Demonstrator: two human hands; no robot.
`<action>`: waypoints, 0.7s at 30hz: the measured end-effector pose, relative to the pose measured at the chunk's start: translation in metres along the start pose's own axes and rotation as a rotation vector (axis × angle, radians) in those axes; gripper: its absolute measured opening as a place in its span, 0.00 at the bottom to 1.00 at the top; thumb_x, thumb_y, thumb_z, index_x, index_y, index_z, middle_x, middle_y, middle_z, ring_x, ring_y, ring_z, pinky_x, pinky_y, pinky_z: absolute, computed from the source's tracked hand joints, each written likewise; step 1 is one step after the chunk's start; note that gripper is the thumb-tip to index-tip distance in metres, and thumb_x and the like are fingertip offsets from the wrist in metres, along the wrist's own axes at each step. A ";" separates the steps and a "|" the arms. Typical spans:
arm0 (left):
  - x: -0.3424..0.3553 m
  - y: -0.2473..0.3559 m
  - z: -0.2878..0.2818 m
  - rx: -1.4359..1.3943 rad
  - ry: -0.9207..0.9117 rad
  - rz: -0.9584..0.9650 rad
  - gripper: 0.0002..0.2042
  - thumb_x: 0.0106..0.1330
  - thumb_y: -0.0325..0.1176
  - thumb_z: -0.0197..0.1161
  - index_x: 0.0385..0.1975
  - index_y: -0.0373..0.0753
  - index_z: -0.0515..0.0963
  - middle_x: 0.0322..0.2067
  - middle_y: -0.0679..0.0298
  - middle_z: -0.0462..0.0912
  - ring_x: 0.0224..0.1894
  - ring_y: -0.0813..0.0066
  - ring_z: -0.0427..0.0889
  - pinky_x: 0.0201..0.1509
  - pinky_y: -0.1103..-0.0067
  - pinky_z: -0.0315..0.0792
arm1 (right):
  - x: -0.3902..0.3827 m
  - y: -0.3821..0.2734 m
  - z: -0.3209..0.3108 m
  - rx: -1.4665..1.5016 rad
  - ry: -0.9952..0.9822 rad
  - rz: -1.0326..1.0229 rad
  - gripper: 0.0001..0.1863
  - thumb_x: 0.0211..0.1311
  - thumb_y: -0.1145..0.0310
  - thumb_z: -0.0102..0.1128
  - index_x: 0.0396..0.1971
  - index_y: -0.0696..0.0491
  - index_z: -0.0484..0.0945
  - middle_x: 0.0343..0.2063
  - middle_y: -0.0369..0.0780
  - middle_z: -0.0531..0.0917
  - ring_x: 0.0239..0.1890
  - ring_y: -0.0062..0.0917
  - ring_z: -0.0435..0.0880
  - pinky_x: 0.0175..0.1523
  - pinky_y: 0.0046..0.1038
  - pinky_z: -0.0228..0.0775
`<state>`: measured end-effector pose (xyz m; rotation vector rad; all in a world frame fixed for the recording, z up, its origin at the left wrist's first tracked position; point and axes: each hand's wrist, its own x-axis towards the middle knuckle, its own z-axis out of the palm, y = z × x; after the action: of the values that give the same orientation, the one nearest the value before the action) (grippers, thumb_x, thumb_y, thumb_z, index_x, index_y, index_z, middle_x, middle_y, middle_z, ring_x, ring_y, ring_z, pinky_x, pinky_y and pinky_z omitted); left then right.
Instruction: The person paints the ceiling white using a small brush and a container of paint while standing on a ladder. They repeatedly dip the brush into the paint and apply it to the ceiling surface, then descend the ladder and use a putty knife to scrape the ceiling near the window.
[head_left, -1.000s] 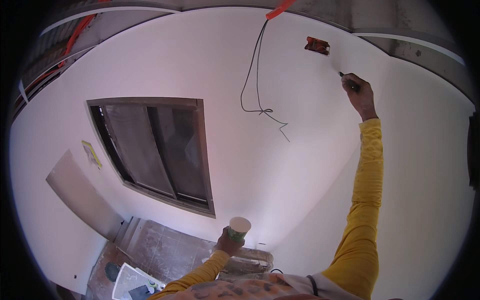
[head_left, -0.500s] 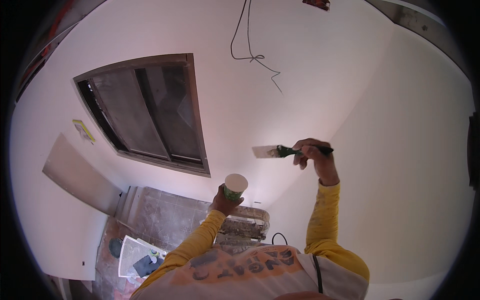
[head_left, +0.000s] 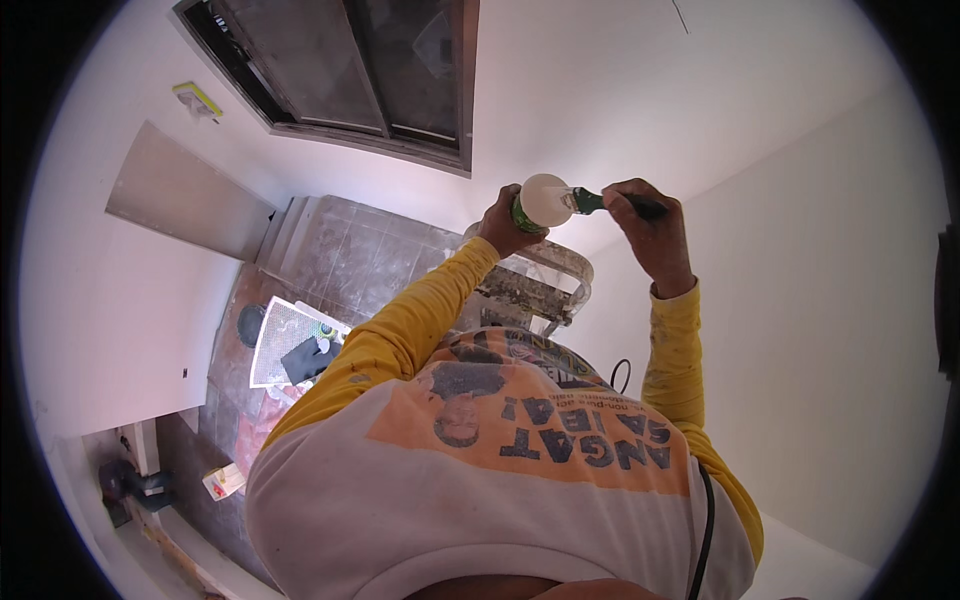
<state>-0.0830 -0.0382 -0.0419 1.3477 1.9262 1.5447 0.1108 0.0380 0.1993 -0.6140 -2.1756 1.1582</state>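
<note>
Your right hand (head_left: pixel 655 235) has come down from high on the far wall (head_left: pixel 590 60), where it was a second ago, to the cup (head_left: pixel 545 203). Half a second ago the putty knife (head_left: pixel 590 201) was in open air with its full blade in view. Now its blade reaches the right side of the cup's pale mouth. I judge that your work has shifted from the wall to the cup; whether the blade is taking material or being wiped on the rim, I cannot tell.

Your right grip pinches the knife's handle, thumb and fingers pressed on it, with the dark butt end sticking out to the right. Your left hand (head_left: pixel 508 225) stays curled around the left side of the green-and-white cup, its mouth facing you. The cup is in the middle of the scene, held to the right of and nearer than the window (head_left: pixel 365 80), over a scuffed metal frame (head_left: pixel 570 265).

Your view has also tipped downward: the red wall box is gone, and just the end of the wire (head_left: pixel 682 17) shows.
</note>
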 end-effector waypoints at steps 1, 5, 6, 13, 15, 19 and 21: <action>0.000 0.001 0.000 0.027 -0.009 -0.037 0.45 0.41 0.43 0.83 0.59 0.44 0.59 0.50 0.52 0.81 0.51 0.51 0.83 0.54 0.64 0.80 | 0.003 0.003 0.011 -0.086 -0.045 0.026 0.13 0.67 0.61 0.62 0.35 0.57 0.84 0.26 0.41 0.86 0.28 0.24 0.85 0.38 0.25 0.77; 0.000 0.002 0.004 -0.041 0.001 0.001 0.44 0.41 0.41 0.83 0.60 0.41 0.64 0.51 0.54 0.80 0.52 0.56 0.82 0.56 0.68 0.79 | 0.026 0.030 0.048 -0.280 -0.278 0.298 0.16 0.60 0.53 0.66 0.38 0.50 0.86 0.33 0.44 0.88 0.38 0.35 0.88 0.47 0.33 0.78; 0.003 0.002 0.003 -0.088 -0.048 -0.021 0.44 0.41 0.40 0.83 0.60 0.40 0.66 0.51 0.54 0.80 0.52 0.58 0.82 0.56 0.68 0.78 | 0.029 0.035 0.049 -0.507 -0.308 0.230 0.18 0.57 0.51 0.67 0.39 0.50 0.86 0.35 0.45 0.88 0.39 0.39 0.87 0.50 0.36 0.78; 0.000 0.015 -0.001 -0.153 -0.080 -0.051 0.42 0.41 0.38 0.82 0.59 0.39 0.66 0.49 0.55 0.81 0.51 0.60 0.83 0.55 0.68 0.79 | 0.037 0.026 0.036 -0.465 -0.379 0.220 0.22 0.54 0.54 0.68 0.45 0.52 0.85 0.40 0.46 0.88 0.43 0.40 0.87 0.53 0.36 0.77; -0.001 0.016 -0.005 -0.131 -0.081 -0.026 0.43 0.41 0.39 0.82 0.59 0.40 0.66 0.49 0.54 0.81 0.51 0.59 0.83 0.56 0.67 0.79 | 0.040 0.020 0.037 -0.383 -0.365 0.236 0.21 0.54 0.55 0.68 0.45 0.51 0.85 0.39 0.44 0.88 0.42 0.39 0.87 0.52 0.35 0.78; -0.002 0.016 -0.009 0.049 -0.064 -0.041 0.43 0.42 0.45 0.82 0.59 0.40 0.65 0.51 0.53 0.81 0.53 0.55 0.82 0.57 0.65 0.78 | 0.040 0.024 0.046 -0.467 -0.363 0.202 0.22 0.54 0.55 0.69 0.47 0.49 0.85 0.42 0.45 0.87 0.45 0.38 0.86 0.54 0.35 0.77; -0.003 0.015 -0.011 0.018 -0.103 -0.067 0.44 0.42 0.46 0.82 0.60 0.40 0.64 0.52 0.53 0.80 0.54 0.55 0.81 0.58 0.66 0.77 | 0.041 0.030 0.046 -0.415 -0.470 0.260 0.22 0.53 0.60 0.70 0.48 0.50 0.85 0.43 0.46 0.87 0.47 0.37 0.86 0.55 0.34 0.76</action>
<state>-0.0823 -0.0475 -0.0262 1.3294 1.9063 1.4021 0.0532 0.0531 0.1650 -0.8920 -2.8448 1.0612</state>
